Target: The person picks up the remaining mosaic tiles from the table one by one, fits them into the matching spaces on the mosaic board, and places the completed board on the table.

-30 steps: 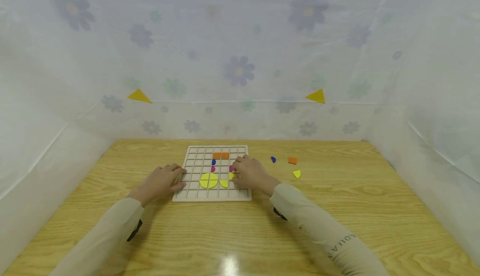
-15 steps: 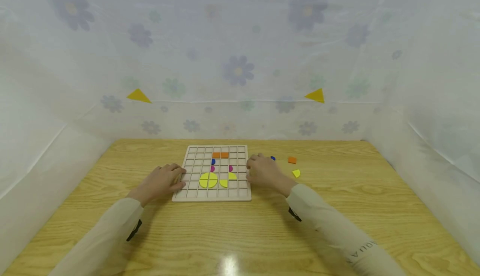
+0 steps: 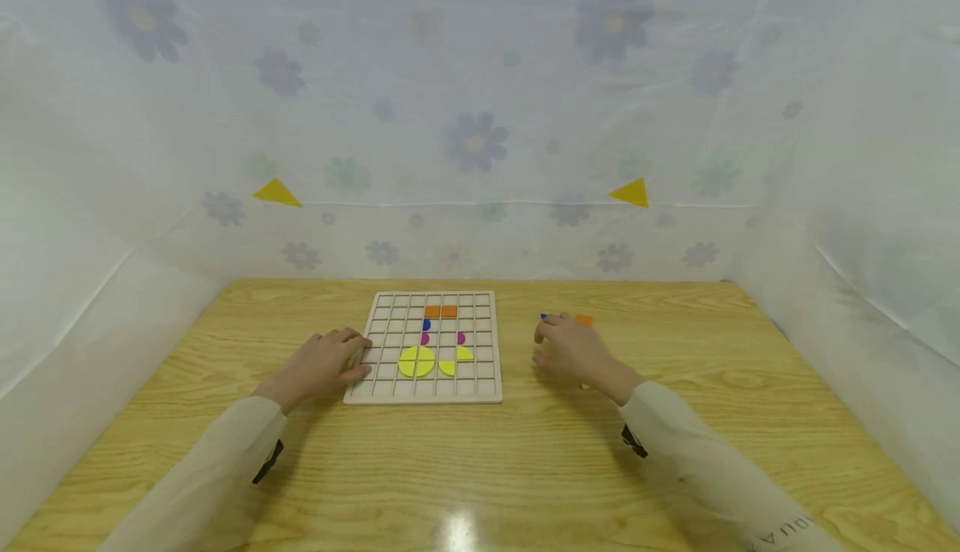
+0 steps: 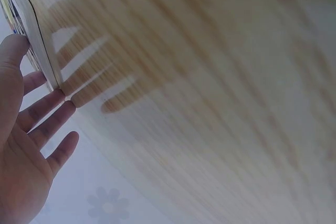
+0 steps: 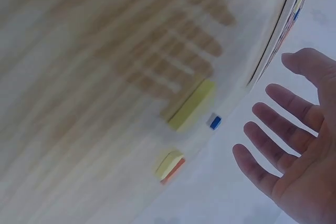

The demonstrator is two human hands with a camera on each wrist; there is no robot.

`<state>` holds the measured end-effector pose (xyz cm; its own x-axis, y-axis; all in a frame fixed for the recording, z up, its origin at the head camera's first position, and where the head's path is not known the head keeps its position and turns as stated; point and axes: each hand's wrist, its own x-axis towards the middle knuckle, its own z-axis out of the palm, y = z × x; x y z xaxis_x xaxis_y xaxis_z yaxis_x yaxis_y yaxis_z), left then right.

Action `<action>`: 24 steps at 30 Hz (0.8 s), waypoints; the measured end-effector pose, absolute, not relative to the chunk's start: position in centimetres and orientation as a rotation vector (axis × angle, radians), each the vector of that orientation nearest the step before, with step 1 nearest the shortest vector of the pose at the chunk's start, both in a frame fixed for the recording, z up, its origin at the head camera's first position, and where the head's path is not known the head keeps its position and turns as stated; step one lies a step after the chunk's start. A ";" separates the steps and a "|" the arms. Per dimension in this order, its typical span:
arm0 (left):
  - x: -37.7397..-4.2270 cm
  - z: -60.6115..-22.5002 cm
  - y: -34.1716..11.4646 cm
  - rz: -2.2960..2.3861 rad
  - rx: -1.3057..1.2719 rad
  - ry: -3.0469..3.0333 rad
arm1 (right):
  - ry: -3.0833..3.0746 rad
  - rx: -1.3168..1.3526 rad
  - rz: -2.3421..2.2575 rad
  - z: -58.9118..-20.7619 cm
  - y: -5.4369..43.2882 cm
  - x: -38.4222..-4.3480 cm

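Observation:
A pale gridded board (image 3: 480,381) lies on the table with flat coloured pieces in its cells: orange rectangles (image 3: 440,312), a blue half-round (image 3: 427,324), two magenta half-rounds (image 3: 461,338), a yellow circle (image 3: 417,361) of quarter pieces and two separate yellow quarters (image 3: 447,368). At its left edge, my left hand (image 3: 318,366) touches the rim with extended fingertips. My right hand (image 3: 576,353) is right of the board, above loose pieces, with fingers apart and nothing between them. In the right wrist view, a yellow piece (image 5: 191,106) and a blue piece (image 5: 216,123) lie near it.
Beyond my right hand lies an orange piece (image 3: 584,319), partly covered. A bit of yellow piece (image 3: 585,386) shows below that hand. White flowered cloth (image 3: 480,235) encloses the wooden table (image 3: 420,469) at the back and both sides.
My right hand has left the yellow quarter on the board and moved right, over the loose pieces, which it now partly hides. The left hand has stayed at the board's edge.

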<state>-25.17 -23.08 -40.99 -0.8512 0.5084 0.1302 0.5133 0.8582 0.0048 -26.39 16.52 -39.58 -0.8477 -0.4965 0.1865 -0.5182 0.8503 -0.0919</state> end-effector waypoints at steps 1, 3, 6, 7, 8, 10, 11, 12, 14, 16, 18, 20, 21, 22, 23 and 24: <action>-25.1 -41.0 -23.1 -0.060 -0.807 -2.905 | -2.870 0.788 0.204 -39.7 16.9 -26.4; -25.1 -40.9 -23.1 -0.056 -0.816 -2.898 | -2.865 0.789 0.191 -40.0 17.8 -26.3; -25.0 -40.9 -23.0 -0.059 -0.819 -2.896 | -2.860 0.794 0.208 -40.3 18.9 -26.1; -25.0 -40.9 -23.0 -0.057 -0.820 -2.896 | -2.855 0.797 0.215 -40.3 19.2 -26.0; -25.0 -40.9 -23.0 -0.054 -0.820 -2.897 | -2.851 0.802 0.228 -40.4 19.5 -25.9; -25.0 -40.9 -23.0 -0.051 -0.819 -2.896 | -2.848 0.802 0.260 -40.4 20.1 -25.7; -25.0 -41.0 -23.1 -0.051 -0.818 -2.897 | -2.845 0.807 0.268 -40.4 20.4 -25.6; -25.0 -41.0 -23.1 -0.054 -0.814 -2.899 | -2.840 0.812 0.280 -40.4 20.7 -25.5; -25.1 -41.0 -23.1 -0.057 -0.808 -2.904 | -2.840 0.813 0.302 -40.4 21.3 -25.3; -25.2 -41.1 -23.1 -0.064 -0.800 -2.910 | -2.839 0.815 0.314 -40.4 21.8 -25.1; -25.2 -41.1 -23.2 -0.071 -0.794 -2.916 | -2.832 0.825 0.314 -40.5 22.3 -25.0; -25.2 -41.1 -23.2 -0.073 -0.797 -2.915 | -2.825 0.842 0.296 -40.6 22.8 -24.8; -25.2 -41.1 -23.2 -0.072 -0.799 -2.914 | -2.820 0.857 0.288 -40.6 23.1 -24.7; -25.2 -41.1 -23.2 -0.071 -0.801 -2.913 | -2.814 0.876 0.279 -40.7 23.3 -24.7; -25.2 -41.1 -23.2 -0.071 -0.803 -2.911 | -2.811 0.892 0.271 -40.8 23.5 -24.6; -25.2 -41.0 -23.1 -0.069 -0.806 -2.908 | -2.807 0.908 0.265 -40.8 23.6 -24.6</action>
